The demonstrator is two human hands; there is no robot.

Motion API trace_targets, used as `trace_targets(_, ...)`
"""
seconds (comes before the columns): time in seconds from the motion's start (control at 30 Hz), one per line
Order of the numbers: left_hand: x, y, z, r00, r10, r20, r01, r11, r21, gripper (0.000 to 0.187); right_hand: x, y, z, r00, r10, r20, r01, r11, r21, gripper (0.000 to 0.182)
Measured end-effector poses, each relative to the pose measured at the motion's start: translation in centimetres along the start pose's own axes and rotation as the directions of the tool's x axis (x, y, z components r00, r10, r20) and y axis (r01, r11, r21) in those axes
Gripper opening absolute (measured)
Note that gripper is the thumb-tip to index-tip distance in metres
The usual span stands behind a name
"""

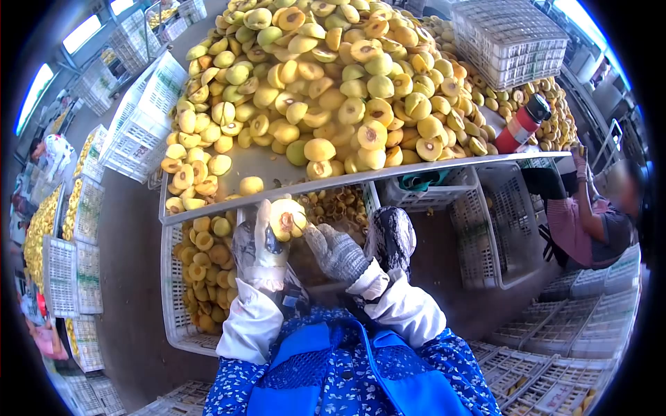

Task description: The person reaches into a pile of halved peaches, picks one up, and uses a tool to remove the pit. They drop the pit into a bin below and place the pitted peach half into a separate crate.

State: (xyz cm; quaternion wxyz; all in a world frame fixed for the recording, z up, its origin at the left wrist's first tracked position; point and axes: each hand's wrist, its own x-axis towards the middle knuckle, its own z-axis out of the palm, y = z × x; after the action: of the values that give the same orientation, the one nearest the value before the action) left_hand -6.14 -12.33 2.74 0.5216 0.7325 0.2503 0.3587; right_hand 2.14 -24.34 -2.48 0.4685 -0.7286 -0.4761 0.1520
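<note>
My left hand (269, 244), in a pale glove, holds up a halved yellow peach (283, 216) with its cut face and brown pit area showing. Close to its right side is my right hand (338, 255), in a grey knitted glove with the fingers curled. A thin dark line shows at the fruit's edge by these fingertips; whatever they grip is too small to make out. Just beyond both hands runs the metal table's edge (347, 186). A single peach half (251, 185) lies near that edge, in front of a large heap of peach halves (312, 90).
Below the table at left, a white crate (170, 291) holds peach halves; brown pits (336, 208) lie beside it. A red bottle (522, 125) and an upturned-looking crate (510, 41) stand on the right. Another person (590, 215) sits at far right. Stacked crates (569, 319) fill the lower right.
</note>
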Motion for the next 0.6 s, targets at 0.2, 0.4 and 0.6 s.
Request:
trace_targets(0.2, -0.4, 1.5, 0.9, 1.000, 0.003, -0.015, -0.004, 0.996, -0.085, 0.038, -0.5, 1.3, 1.3, 0.996, -0.079, 0.047, 0.087, 0.978, -0.192, 0.033)
trace_targets(0.4, -1.4, -2.7, 1.9, 0.998, 0.059, -0.008, -0.060, 0.993, -0.104, 0.042, -1.1, 2.7, 3.4, 0.999, -0.002, -0.033, 0.004, 0.999, 0.055, 0.027)
trace_targets(0.6, -2.1, -3.4, 2.4, 0.997, 0.051, -0.054, -0.056, 0.995, -0.085, 0.043, -1.4, 3.0, 3.3, 0.981, -0.182, -0.062, 0.169, 0.969, -0.181, 0.025)
